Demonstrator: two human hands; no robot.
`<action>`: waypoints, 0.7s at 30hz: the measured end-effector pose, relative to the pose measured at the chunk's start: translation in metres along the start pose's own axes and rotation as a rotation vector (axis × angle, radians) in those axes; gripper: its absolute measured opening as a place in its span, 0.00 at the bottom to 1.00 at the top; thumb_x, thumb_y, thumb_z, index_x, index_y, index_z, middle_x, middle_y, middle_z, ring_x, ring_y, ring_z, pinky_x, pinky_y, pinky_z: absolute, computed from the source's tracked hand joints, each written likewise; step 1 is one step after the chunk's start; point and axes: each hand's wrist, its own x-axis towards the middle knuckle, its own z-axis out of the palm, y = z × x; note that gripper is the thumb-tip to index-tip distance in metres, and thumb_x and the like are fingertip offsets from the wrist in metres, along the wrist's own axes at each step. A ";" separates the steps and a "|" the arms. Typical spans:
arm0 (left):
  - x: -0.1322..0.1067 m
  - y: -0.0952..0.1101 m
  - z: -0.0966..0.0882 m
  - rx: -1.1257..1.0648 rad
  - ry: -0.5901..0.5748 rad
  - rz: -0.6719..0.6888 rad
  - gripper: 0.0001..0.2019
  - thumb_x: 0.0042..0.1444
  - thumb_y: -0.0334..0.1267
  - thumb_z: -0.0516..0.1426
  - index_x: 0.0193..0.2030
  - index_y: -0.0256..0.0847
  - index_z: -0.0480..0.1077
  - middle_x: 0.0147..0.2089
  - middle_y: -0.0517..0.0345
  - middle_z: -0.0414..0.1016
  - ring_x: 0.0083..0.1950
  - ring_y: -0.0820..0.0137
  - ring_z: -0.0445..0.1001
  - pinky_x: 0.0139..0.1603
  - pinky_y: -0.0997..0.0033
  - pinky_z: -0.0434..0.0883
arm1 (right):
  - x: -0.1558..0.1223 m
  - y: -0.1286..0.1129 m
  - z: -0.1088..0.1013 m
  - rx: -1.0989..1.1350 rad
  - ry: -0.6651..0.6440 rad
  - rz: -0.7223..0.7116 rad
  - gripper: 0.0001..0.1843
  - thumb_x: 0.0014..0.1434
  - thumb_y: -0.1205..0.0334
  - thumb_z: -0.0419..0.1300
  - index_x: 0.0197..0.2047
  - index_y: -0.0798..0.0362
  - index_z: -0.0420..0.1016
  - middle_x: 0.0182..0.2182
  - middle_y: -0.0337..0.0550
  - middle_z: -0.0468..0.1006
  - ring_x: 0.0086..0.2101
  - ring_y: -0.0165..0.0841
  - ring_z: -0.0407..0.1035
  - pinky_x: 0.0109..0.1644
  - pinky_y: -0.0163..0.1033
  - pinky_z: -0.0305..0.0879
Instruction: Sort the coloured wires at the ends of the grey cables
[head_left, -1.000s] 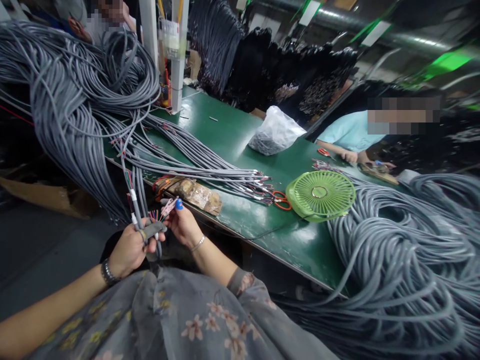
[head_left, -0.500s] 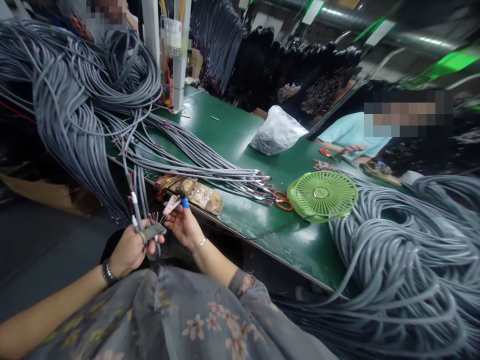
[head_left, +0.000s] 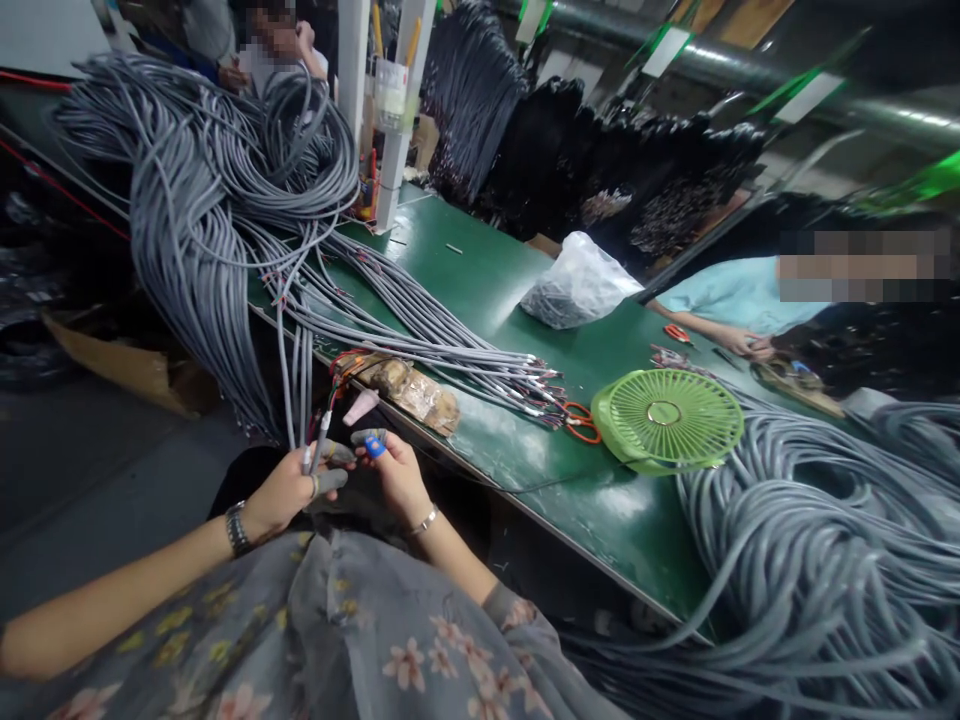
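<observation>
My left hand (head_left: 289, 490) is closed round the ends of a few grey cables (head_left: 298, 370) that hang down from the big grey cable bundle (head_left: 195, 220) at the left. Its thumb and a finger wear grey cots. My right hand (head_left: 394, 470) is pinched close beside it, at the thin coloured wires sticking out of those cable ends; one fingertip wears a blue cot. Both hands are held over my lap, just in front of the green table's (head_left: 487, 280) near edge.
Stripped grey cables (head_left: 450, 350) lie across the table beside a brown taped pad (head_left: 409, 385), orange scissors (head_left: 577, 420), a green fan (head_left: 667, 418) and a plastic bag (head_left: 577, 285). A grey cable coil (head_left: 817, 560) fills the right. A person in light blue (head_left: 735, 305) works opposite.
The view has shifted, so everything sits further right in frame. My right hand has dropped from a raised, spread pose to a pinch against the cable ends in my left hand.
</observation>
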 end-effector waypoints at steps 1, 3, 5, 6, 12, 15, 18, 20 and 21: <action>-0.001 0.000 0.001 -0.003 0.003 0.007 0.11 0.32 0.40 0.70 0.25 0.42 0.77 0.32 0.53 0.84 0.23 0.73 0.67 0.19 0.76 0.56 | -0.002 -0.002 0.000 -0.026 -0.010 -0.016 0.24 0.49 0.38 0.74 0.35 0.51 0.85 0.27 0.40 0.81 0.27 0.30 0.68 0.34 0.37 0.67; -0.002 0.001 0.001 -0.018 0.014 0.016 0.10 0.33 0.40 0.70 0.24 0.42 0.76 0.29 0.55 0.82 0.22 0.74 0.65 0.18 0.76 0.55 | -0.006 -0.007 0.001 -0.068 -0.019 -0.048 0.23 0.50 0.37 0.73 0.33 0.50 0.85 0.26 0.41 0.81 0.26 0.31 0.67 0.34 0.38 0.67; -0.004 0.002 0.002 -0.020 0.015 0.022 0.10 0.34 0.40 0.69 0.24 0.43 0.76 0.25 0.58 0.78 0.21 0.74 0.64 0.18 0.76 0.54 | -0.010 -0.011 0.001 -0.108 -0.035 -0.080 0.23 0.51 0.37 0.72 0.32 0.50 0.85 0.26 0.41 0.80 0.26 0.31 0.67 0.34 0.39 0.67; -0.005 0.003 0.002 -0.017 0.013 0.024 0.09 0.34 0.40 0.69 0.24 0.43 0.76 0.23 0.60 0.77 0.21 0.74 0.63 0.18 0.76 0.54 | -0.011 -0.013 0.002 -0.127 -0.044 -0.094 0.23 0.52 0.37 0.72 0.32 0.50 0.85 0.26 0.41 0.81 0.26 0.32 0.67 0.34 0.39 0.67; -0.008 -0.001 0.000 0.017 0.020 0.048 0.11 0.36 0.42 0.71 0.27 0.41 0.80 0.26 0.60 0.79 0.22 0.74 0.66 0.23 0.74 0.64 | -0.020 -0.029 0.004 -0.195 -0.117 -0.175 0.20 0.56 0.39 0.69 0.35 0.50 0.85 0.29 0.41 0.80 0.30 0.34 0.69 0.39 0.41 0.71; -0.008 -0.006 -0.001 0.032 0.007 0.070 0.12 0.37 0.44 0.72 0.29 0.41 0.81 0.29 0.57 0.81 0.26 0.70 0.71 0.28 0.72 0.69 | -0.023 -0.036 0.008 -0.181 -0.160 -0.201 0.20 0.57 0.41 0.70 0.39 0.50 0.84 0.30 0.40 0.79 0.30 0.33 0.70 0.41 0.41 0.72; -0.009 -0.011 -0.002 0.065 -0.032 0.104 0.13 0.37 0.43 0.73 0.30 0.42 0.81 0.30 0.55 0.83 0.33 0.63 0.76 0.33 0.69 0.74 | -0.022 -0.043 0.014 -0.166 -0.201 -0.203 0.23 0.57 0.41 0.70 0.45 0.50 0.83 0.29 0.38 0.78 0.28 0.31 0.68 0.37 0.39 0.71; -0.009 -0.014 -0.003 0.089 -0.045 0.126 0.14 0.37 0.43 0.73 0.31 0.42 0.81 0.30 0.55 0.83 0.35 0.61 0.78 0.35 0.68 0.76 | -0.022 -0.048 0.018 -0.189 -0.223 -0.215 0.24 0.58 0.41 0.70 0.48 0.50 0.82 0.30 0.38 0.78 0.28 0.31 0.68 0.35 0.38 0.71; -0.009 -0.015 -0.004 0.100 -0.047 0.131 0.13 0.37 0.43 0.73 0.31 0.43 0.81 0.29 0.56 0.83 0.35 0.60 0.78 0.35 0.67 0.76 | -0.022 -0.050 0.020 -0.211 -0.230 -0.231 0.23 0.58 0.41 0.69 0.48 0.50 0.82 0.31 0.39 0.79 0.29 0.32 0.69 0.35 0.38 0.71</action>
